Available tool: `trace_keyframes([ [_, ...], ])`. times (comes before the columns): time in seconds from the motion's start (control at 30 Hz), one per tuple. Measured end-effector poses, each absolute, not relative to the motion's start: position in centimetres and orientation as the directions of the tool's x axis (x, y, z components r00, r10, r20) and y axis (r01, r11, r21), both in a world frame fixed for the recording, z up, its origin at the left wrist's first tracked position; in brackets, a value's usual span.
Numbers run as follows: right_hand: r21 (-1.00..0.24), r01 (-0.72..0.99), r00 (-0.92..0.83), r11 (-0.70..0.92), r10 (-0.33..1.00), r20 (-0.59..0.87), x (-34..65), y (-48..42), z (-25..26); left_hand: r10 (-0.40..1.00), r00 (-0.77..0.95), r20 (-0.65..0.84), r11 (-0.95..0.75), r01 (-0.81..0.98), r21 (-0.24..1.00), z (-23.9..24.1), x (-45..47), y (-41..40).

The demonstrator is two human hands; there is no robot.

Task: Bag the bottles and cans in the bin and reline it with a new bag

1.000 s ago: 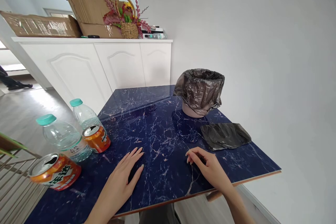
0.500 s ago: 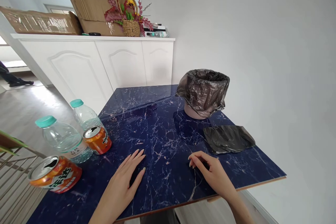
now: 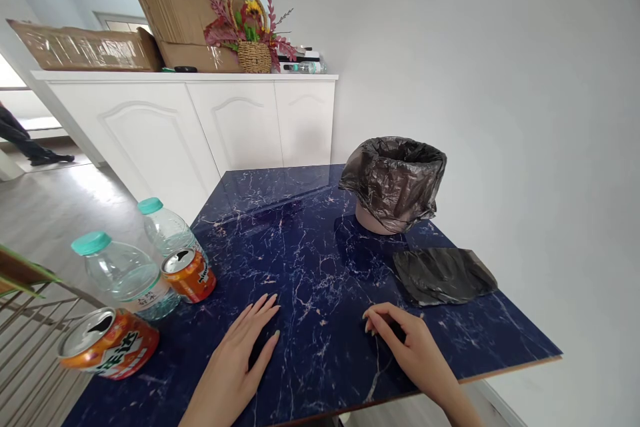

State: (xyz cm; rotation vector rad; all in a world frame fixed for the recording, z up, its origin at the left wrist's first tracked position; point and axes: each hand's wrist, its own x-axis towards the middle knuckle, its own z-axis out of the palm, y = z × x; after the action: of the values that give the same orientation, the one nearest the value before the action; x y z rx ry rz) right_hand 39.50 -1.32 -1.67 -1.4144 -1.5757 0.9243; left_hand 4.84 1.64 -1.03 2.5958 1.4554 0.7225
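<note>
Head view, and from my distant seat I take it left to right. An orange metal drink can with a white-and-green label (image 3: 109,343) stands nearest the left edge, its mouth opened. Behind it is a clear plastic bottle with a teal cap (image 3: 127,273); a second clear teal-capped bottle (image 3: 167,225) stands farther back, and a smaller-looking orange metal can (image 3: 193,277) just in front of that one. I judge the bottles, partly filled, to be squeezable and best held round the middle. The cans should be thin-walled and easily dented; I cannot tell what they contain, so I'd favour an upright grip low on the sides.

My left hand (image 3: 235,363) lies flat with its thumb spread, holding nothing, on the glossy dark-blue marbled surface (image 3: 295,253). Near the far right edge sits a pale round bin (image 3: 373,219) draped in a crinkled black plastic bag (image 3: 400,190).

My right hand (image 3: 419,350) is loosely curled, nothing visible in it; its underside is hidden, so I cannot tell how far it is closed. Just beyond lies a flat, folded black plastic bag (image 3: 445,275), near the right edge. I expect that to be very light, limp and slippery, best pinched at its near corner.
</note>
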Motion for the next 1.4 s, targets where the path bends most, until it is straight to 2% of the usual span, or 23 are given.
trace_keyframes([
  [0.57, -0.887, 0.442, -0.086, 0.131, 0.991, 0.104, 39.3, -1.3, -1.5, 0.836, 0.413, 0.36, -0.523, 0.799, 0.298, -1.4, 4.4, 1.5],
  [0.73, -0.841, 0.493, -0.169, 0.223, 0.973, 0.159, 39.6, -1.3, -0.5, 0.82, 0.433, 0.374, -0.548, 0.783, 0.295, -1.1, 4.3, 1.3],
  [0.87, -0.712, 0.59, -0.1, 0.38, 0.91, 0.403, 41.6, 0.7, 2.5, 0.818, 0.436, 0.374, -0.55, 0.782, 0.292, -1.2, 4.3, 1.3],
  [0.97, -0.513, 0.718, -0.025, 0.47, 0.754, 0.656, 43.7, 4.3, 6.2, 0.819, 0.43, 0.38, -0.549, 0.78, 0.299, -1.3, 4.2, 1.3],
  [1.07, -0.263, 0.856, -0.02, 0.444, 0.537, 0.843, 45.7, 9.1, 9.5, 0.815, 0.424, 0.394, -0.552, 0.776, 0.306, -1.4, 4.2, 1.3],
  [1.13, -0.168, 0.921, -0.032, 0.35, 0.501, 0.865, 46.8, 12.4, 10.8, 0.815, 0.421, 0.398, -0.551, 0.775, 0.308, -1.3, 4.2, 1.2],
  [1.23, -0.121, 0.962, -0.025, 0.245, 0.519, 0.854, 47.9, 16.4, 11.4, 0.82, 0.417, 0.391, -0.543, 0.783, 0.304, -1.2, 4.2, 1.1],
  [1.4, -0.225, 0.946, 0.052, 0.233, 0.577, 0.815, 48.7, 19.4, 11.6, 0.829, 0.411, 0.379, -0.531, 0.791, 0.304, -1.1, 4.2, 1.1],
])
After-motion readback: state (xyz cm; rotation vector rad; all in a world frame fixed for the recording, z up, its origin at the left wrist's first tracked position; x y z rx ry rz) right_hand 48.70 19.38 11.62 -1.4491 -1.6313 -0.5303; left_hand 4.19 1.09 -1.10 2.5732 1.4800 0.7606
